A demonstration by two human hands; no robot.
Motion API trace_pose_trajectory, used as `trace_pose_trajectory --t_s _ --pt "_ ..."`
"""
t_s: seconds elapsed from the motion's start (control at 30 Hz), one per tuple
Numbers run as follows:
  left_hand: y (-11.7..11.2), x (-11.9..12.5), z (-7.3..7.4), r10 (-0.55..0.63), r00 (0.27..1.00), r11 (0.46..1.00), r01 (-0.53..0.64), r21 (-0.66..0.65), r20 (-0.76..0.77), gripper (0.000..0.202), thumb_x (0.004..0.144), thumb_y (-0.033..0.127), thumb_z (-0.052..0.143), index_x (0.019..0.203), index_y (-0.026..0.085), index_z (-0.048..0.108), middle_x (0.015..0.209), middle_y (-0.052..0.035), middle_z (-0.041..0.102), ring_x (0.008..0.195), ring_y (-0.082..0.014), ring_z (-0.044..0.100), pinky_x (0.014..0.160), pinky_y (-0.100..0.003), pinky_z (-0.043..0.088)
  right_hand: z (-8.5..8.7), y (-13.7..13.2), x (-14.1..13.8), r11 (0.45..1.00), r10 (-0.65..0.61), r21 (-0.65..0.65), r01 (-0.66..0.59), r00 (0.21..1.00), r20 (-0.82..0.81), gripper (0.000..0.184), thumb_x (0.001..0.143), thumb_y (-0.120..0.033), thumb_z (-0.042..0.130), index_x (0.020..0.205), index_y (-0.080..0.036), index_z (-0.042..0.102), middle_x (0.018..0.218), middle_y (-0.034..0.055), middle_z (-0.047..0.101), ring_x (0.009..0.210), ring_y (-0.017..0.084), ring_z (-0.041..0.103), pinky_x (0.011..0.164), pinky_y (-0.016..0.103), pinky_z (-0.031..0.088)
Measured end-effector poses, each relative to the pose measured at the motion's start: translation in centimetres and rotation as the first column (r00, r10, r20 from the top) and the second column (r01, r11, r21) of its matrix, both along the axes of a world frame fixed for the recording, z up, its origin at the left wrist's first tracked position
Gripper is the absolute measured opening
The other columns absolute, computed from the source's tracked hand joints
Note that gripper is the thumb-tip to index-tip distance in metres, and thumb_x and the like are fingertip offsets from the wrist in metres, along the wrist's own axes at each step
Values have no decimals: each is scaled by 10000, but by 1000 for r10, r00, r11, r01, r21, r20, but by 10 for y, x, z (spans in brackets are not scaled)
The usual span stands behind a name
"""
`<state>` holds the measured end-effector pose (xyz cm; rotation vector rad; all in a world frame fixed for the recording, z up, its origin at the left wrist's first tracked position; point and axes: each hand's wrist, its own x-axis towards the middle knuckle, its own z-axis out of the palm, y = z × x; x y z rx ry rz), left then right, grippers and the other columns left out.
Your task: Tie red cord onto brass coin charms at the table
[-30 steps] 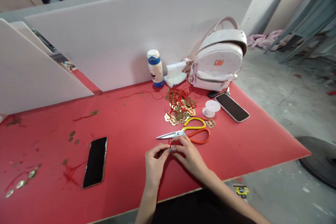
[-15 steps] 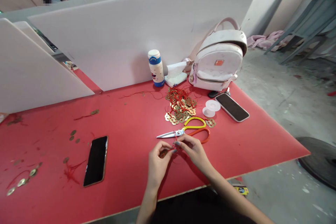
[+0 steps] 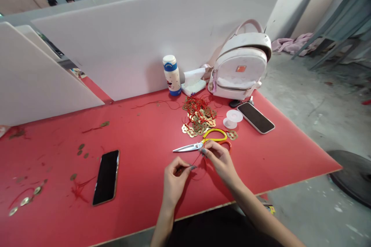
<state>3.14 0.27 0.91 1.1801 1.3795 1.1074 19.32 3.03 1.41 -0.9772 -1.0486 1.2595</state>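
Note:
My left hand [image 3: 175,179] is pinched on a small brass coin piece with a red cord [image 3: 197,161] running from it. My right hand [image 3: 220,160] pinches the other end of that cord, a little up and to the right, so the cord is stretched between the two hands. Both hands hover just above the red table [image 3: 139,139]. Scissors [image 3: 203,144] with one yellow and one orange handle lie right behind my right hand, blades pointing left. A heap of brass coins tied with red cord [image 3: 199,117] lies behind the scissors.
A black phone [image 3: 106,176] lies to the left. Another phone [image 3: 256,117], a clear spool [image 3: 233,118], a white backpack [image 3: 241,67], a tissue pack [image 3: 193,81] and a white-blue bottle [image 3: 171,75] stand at the back by the white partition [image 3: 130,42]. Loose coins [image 3: 24,201] lie far left.
My right hand has moved up and to the right, away from the left, drawing the red cord out between them. My left hand stayed near the same spot.

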Motion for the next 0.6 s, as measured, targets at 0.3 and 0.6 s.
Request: trace_pose_trajectory --t_s 0.3,0.6 --pt "4 0 3 3 999 988 3 -155 42 146 730 276 719 822 164 733 790 -58 756 745 -206 714 708 -274 560 -12 -3 -10 988 -77 -142 60 990 -118 239 841 -435 697 815 -204 643 810 22 624 735 160 581 693 271 501" --pt "8 -5 2 65 997 998 -66 -25 -47 135 751 282 681 758 156 729 714 -43 723 668 -182 662 634 -250 531 -33 -19 -21 929 301 -202 -310 951 -73 301 878 -482 629 901 -183 611 777 21 640 653 148 616 626 276 511"
